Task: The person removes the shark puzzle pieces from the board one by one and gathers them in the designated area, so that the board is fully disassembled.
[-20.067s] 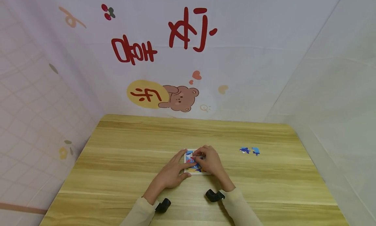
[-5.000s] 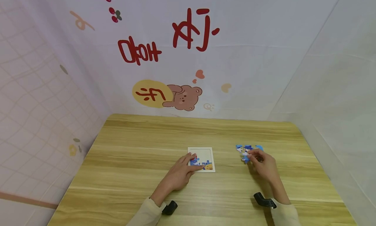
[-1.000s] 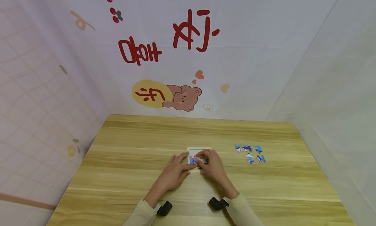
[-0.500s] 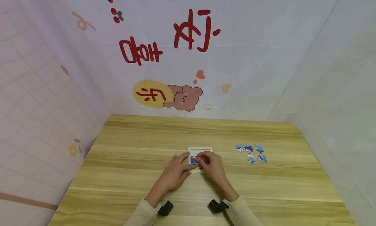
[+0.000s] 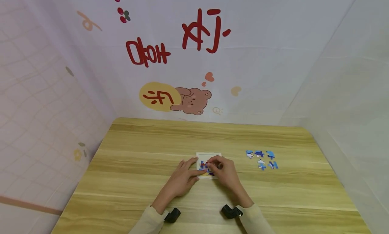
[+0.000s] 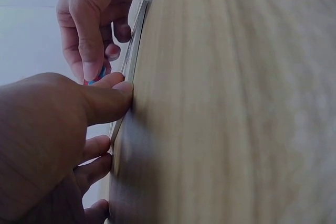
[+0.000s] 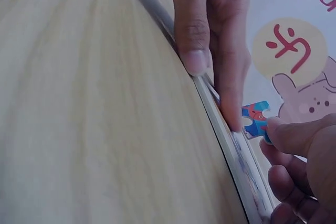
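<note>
Both hands met over the puzzle tray at lower centre

The right hand point(image 5: 224, 171) pinched a puzzle piece point(image 7: 255, 119) just above the puzzle tray point(image 5: 208, 155) on the tabletop point(image 5: 136, 166); the left hand point(image 5: 182, 180), fingers point(image 7: 194, 40) straight, pressed the tray's left edge.

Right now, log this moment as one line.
left hand: steadies puzzle tray | right hand: pinches puzzle piece over tray | loose pieces: right
</note>
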`<action>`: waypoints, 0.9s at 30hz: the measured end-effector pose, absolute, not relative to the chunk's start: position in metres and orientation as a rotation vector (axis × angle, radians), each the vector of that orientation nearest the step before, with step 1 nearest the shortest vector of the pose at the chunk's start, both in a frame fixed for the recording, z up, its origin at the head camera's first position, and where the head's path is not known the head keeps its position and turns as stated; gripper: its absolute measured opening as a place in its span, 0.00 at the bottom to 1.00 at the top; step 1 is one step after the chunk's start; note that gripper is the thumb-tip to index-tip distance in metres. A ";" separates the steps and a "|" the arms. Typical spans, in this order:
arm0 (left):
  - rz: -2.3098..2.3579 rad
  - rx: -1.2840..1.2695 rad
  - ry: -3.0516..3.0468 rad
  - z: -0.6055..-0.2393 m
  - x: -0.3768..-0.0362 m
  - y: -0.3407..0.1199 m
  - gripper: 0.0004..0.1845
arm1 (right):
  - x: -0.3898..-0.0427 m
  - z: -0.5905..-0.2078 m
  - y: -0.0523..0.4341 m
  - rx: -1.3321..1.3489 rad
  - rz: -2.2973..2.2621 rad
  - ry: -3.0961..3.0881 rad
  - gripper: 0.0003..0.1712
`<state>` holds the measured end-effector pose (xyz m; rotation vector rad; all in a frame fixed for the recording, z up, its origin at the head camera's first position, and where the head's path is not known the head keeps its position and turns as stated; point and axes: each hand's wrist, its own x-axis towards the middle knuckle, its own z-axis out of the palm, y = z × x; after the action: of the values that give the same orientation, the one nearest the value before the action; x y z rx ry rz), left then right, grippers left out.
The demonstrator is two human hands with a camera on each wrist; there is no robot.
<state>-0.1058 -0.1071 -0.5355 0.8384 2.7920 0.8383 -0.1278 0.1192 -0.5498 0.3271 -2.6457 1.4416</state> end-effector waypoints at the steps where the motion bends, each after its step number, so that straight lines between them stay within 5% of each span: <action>1: 0.836 0.837 2.793 -0.536 -0.106 -0.107 0.20 | -0.128 -0.549 0.121 0.324 1.445 -2.647 0.03; 27: 0.848 0.815 2.776 -0.538 -0.105 -0.107 0.20 | -0.127 -0.544 0.197 0.156 1.294 -2.684 0.02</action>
<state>-0.1051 -0.1071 -0.5376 0.8152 2.7765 0.8475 -0.1272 0.1971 -0.5441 0.1558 -2.6843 1.2936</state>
